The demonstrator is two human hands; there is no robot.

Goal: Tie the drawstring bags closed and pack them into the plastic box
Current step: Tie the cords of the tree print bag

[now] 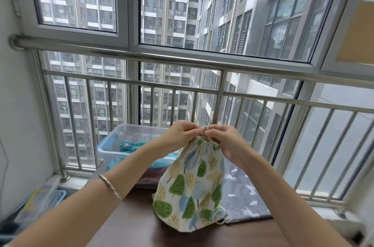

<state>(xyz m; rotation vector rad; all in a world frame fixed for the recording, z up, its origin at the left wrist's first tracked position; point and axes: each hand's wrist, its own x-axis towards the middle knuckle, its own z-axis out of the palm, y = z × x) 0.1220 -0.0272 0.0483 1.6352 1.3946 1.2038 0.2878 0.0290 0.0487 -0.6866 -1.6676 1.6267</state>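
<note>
1. Two hands, left hand (178,134) and right hand (226,139), pinch cord (203,129) atop tree-print bag (192,186) on table (131,222); knot unclear.
2. Plastic box (102,157) at bag's 10 o'clock, partly hidden behind L arm (113,178).

The white bag (190,192) printed with green and blue trees is upright, its mouth gathered tight and its cord (203,129) looped above. A grey bag (242,196) (white clouds on it) lies flat just beside it on the right. Behind them, the clear plastic box (105,155) holds teal bags (127,146).

White tree-print bag (190,190)
</note>
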